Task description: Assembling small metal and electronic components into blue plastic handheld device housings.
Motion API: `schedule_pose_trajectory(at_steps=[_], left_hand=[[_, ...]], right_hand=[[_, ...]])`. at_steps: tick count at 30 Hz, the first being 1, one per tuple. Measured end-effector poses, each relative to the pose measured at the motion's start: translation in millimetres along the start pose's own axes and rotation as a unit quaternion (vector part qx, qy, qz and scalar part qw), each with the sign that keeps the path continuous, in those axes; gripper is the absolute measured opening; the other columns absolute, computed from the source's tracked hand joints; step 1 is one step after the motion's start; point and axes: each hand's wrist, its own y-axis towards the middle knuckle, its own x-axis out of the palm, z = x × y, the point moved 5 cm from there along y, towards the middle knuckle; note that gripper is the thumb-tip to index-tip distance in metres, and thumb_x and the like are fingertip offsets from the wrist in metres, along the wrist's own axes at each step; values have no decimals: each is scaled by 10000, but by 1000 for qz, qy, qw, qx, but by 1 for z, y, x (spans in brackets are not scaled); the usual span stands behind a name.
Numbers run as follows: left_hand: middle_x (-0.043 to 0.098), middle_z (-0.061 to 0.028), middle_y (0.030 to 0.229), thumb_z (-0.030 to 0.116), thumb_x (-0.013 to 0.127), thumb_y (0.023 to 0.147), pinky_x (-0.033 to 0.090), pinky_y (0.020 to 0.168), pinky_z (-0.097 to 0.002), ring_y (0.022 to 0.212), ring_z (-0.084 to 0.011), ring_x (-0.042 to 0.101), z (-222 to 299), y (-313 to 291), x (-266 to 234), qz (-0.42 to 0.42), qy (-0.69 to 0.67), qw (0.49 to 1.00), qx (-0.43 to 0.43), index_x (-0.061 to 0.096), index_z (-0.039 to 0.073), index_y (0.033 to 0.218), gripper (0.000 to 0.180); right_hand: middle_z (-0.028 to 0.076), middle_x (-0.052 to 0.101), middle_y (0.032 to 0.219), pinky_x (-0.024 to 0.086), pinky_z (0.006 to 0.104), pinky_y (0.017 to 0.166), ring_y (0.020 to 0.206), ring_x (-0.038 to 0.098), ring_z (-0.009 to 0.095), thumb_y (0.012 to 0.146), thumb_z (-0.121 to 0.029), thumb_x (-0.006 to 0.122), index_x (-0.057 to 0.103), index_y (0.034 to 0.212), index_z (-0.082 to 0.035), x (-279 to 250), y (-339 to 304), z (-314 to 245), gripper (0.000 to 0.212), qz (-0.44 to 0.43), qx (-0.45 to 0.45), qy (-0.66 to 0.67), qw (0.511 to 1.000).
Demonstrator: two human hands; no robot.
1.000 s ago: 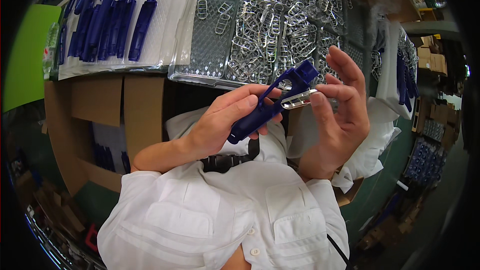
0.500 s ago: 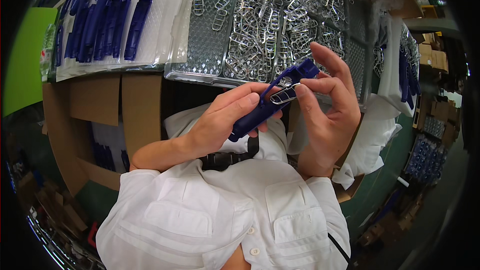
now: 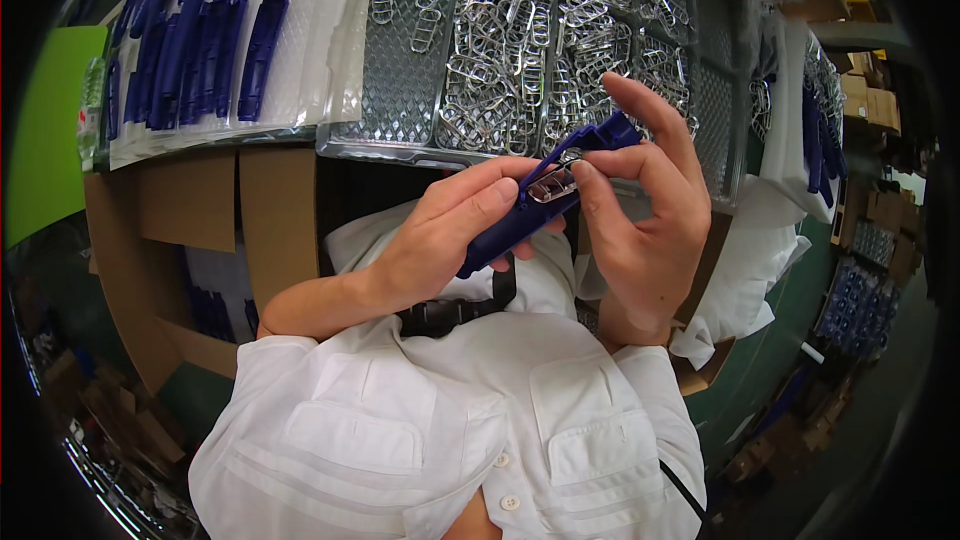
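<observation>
A long dark-blue plastic handle-like part (image 3: 500, 238) lies aslant in my left hand (image 3: 440, 225), whose fingers wrap its lower end, thumb on top. Its upper end, with an open frame, points away to the right. Thumb and forefinger of my right hand (image 3: 650, 205) pinch the end of a shiny metal wire clip (image 3: 550, 185), which sits at the opening of the blue part. How deep the clip is seated I cannot tell. The right hand's other fingers are raised or curled behind.
A clear compartmented tray (image 3: 395, 152) heaped with metal wire clips (image 3: 500, 70) stands beyond my hands. Several blue parts (image 3: 262, 50) lie on white sheeting at the far left. An open cardboard box (image 3: 275, 225) is below left; white plastic wrapping (image 3: 750, 260) hangs at right.
The wire clip has tilted and moved closer into the blue part's opening, with my right fingertips following it. My left hand keeps its hold. The view has shifted slightly.
</observation>
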Motion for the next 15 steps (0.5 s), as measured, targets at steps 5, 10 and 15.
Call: schedule_pose_trajectory(at_steps=[5, 10, 15], left_hand=[[721, -104, 1136, 326, 438, 1122, 559, 681, -224, 848, -92, 662, 0, 0, 1, -6, 9, 1000, -4, 501, 12, 1473, 476], [719, -99, 1143, 336, 446, 1120, 551, 676, -219, 846, -86, 659, 0, 1, 1, 3, 16, 1000, -7, 501, 14, 1474, 482], [728, -89, 1099, 333, 442, 1123, 542, 665, -217, 813, -80, 655, -5, 3, -4, 21, 46, 999, -13, 524, 19, 1456, 465]], right_hand=[[222, 669, 1322, 480, 416, 1056, 1243, 644, 357, 765, 76, 748, 686, 833, 35, -2, 1, 1, 101, -15, -2, -16, 1000], [191, 684, 1258, 566, 393, 835, 1085, 684, 352, 754, 70, 758, 664, 812, 8, -3, 1, 1, 127, -1, -53, -51, 997], [186, 688, 1232, 555, 382, 878, 1118, 678, 339, 769, 88, 748, 646, 833, 22, 8, -2, 9, 137, -34, -15, -27, 999]])
